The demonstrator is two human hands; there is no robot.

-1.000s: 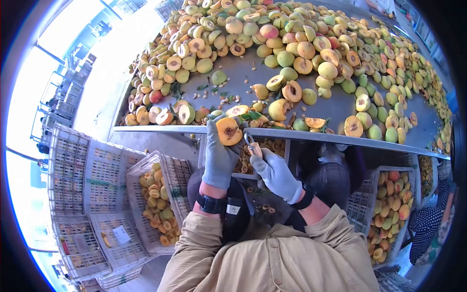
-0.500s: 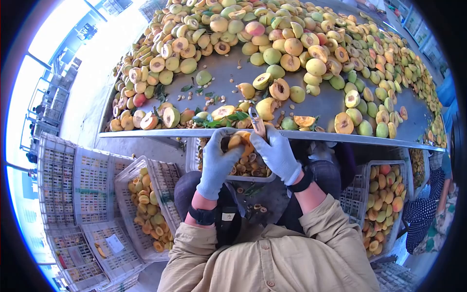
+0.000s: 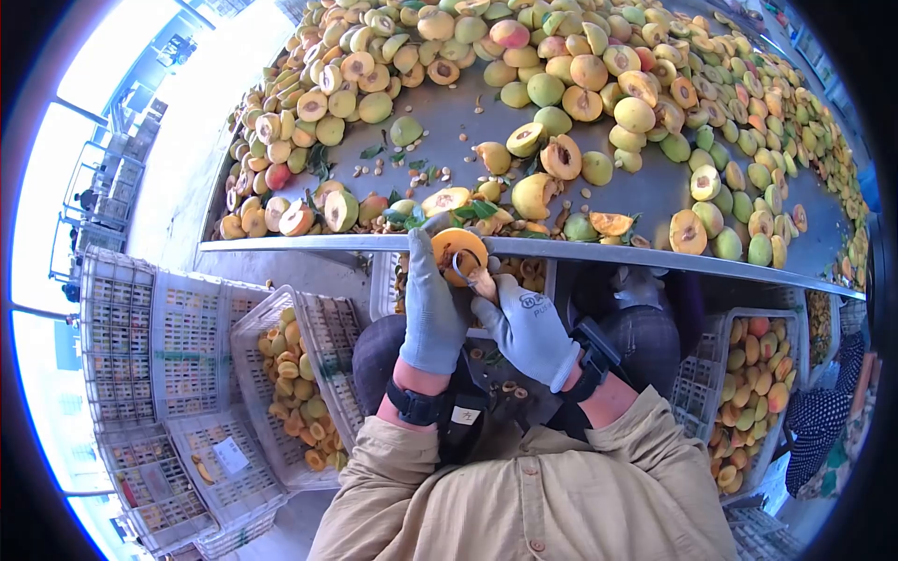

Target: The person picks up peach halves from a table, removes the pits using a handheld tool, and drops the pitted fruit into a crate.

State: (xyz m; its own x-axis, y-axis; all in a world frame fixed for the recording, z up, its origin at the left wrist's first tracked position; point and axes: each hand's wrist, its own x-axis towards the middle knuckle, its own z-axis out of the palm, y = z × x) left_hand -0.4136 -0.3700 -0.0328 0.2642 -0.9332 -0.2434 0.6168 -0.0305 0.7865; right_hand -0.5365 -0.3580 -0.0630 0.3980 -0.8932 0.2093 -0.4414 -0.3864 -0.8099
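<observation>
My left hand [image 3: 434, 309], in a pale grey-blue glove, is closed around a yellow peach half [image 3: 457, 245] with its cut face toward me. In my gloved right hand [image 3: 529, 323] is a pitting tool [image 3: 484, 283] with a light handle and a looped metal end. That loop sits in the hollow of the peach half. Both hands are just in front of the metal table's edge, above a crate [image 3: 377, 280] of fruit pieces between my knees. On the table near the edge lie peach halves [image 3: 533, 196], loose pits and green leaves [image 3: 404, 221].
The metal table [image 3: 449, 122] bears a large heap of whole and halved peaches [image 3: 580, 70]. Crates of peach halves stand at my left [image 3: 245, 355] and right [image 3: 784, 351]. Stacked crates [image 3: 117, 346] are further left. Someone in dotted clothing [image 3: 823, 421] is at the far right.
The left hand has turned the peach half to bring its cut face into view. My right hand has lowered the tool from upright, its loop now in the fruit. The view has shifted slightly.
</observation>
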